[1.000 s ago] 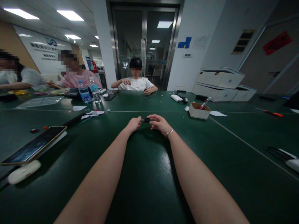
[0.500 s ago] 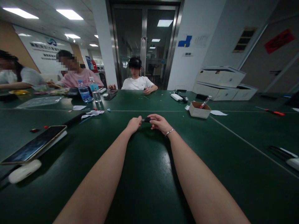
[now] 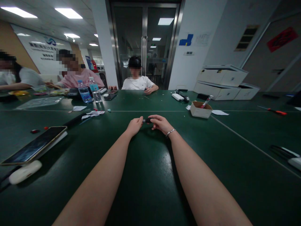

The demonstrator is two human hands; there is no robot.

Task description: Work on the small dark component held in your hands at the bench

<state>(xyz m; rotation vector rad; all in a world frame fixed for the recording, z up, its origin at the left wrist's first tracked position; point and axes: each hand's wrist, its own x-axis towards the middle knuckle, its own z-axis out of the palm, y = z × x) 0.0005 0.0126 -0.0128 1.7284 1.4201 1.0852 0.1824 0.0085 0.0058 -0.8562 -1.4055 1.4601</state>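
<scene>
The left grip [image 3: 135, 125] and the right grip [image 3: 161, 123] meet over the middle of the green bench [image 3: 145, 175]. Each has its fingertips pressed together on one end of a small black object [image 3: 147, 120], which lies crosswise between them. The object is held just above the bench surface, a little short of the pale seam that runs across the bench from side to side. It is too small to tell what it is beyond a short dark piece with a lighter tip toward the left grip. A thin bracelet [image 3: 170, 132] circles the right wrist, and both bare forearms stretch back to the near edge. Beyond the seam and to the right sits a small open cardboard box [image 3: 200, 110] with a red-handled tool [image 3: 206, 102] leaning out of it. A sheet of paper [image 3: 219, 112] lies just beside the box. Farther toward the right edge lies an orange-handled screwdriver [image 3: 274, 110], and stacked white boxes [image 3: 222, 77] stand at the far right corner. Left of the grips, scraps of paper [image 3: 94, 113] lie near the seam. Closer to the near left corner, a phone [image 3: 35, 146] rests face up on a white slab, with a white oval case [image 3: 24, 172] just in front of it. Two water bottles [image 3: 83, 91] stand toward the far left. At the far edge sits a person in a white shirt [image 3: 137, 83] with hands on the bench, and a person in a pink shirt [image 3: 77, 78] sits along the far left side.
</scene>
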